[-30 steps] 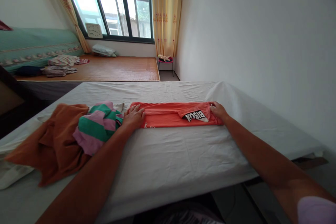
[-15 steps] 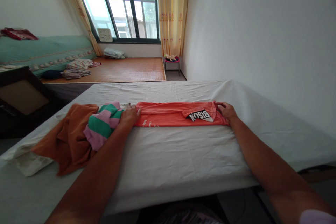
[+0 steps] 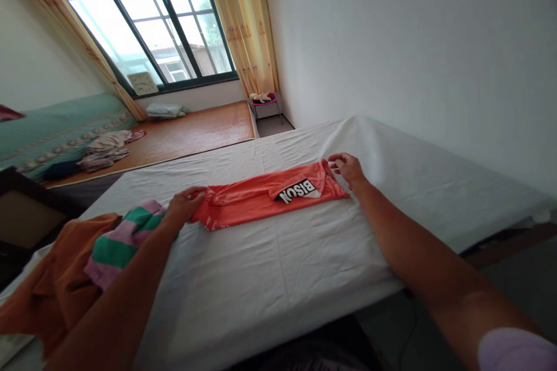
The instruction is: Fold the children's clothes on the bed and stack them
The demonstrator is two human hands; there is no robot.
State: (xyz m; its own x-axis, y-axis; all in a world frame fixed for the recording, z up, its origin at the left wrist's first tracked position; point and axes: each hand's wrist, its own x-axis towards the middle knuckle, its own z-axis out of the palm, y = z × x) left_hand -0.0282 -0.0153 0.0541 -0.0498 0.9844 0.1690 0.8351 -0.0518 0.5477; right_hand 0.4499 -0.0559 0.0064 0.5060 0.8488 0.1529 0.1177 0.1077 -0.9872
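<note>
An orange-red T-shirt (image 3: 252,200) lies folded into a long strip, with a black-and-white patch reading BISON near its right end and small white print near its left. My left hand (image 3: 185,206) is closed on the strip's left end, where the cloth is bunched and slightly raised. At the other end my right hand (image 3: 348,169) is just beside the shirt's corner, its fingers apart and holding no cloth that I can see. Left of my left forearm lie a pink-and-green striped garment (image 3: 115,249) and a rust-brown garment (image 3: 72,255), loosely heaped.
A white sheet (image 3: 278,266) covers the table under the clothes. The wall (image 3: 413,52) runs along the right. Beyond the table are a low bed with a brown mat (image 3: 204,127), a small stool (image 3: 265,101) and a window with a clock (image 3: 143,83) on its sill.
The view has turned, so the scene sits tilted and further left. My left hand has gathered and lifted the shirt's left end. My right hand's fingers have come off the right end.
</note>
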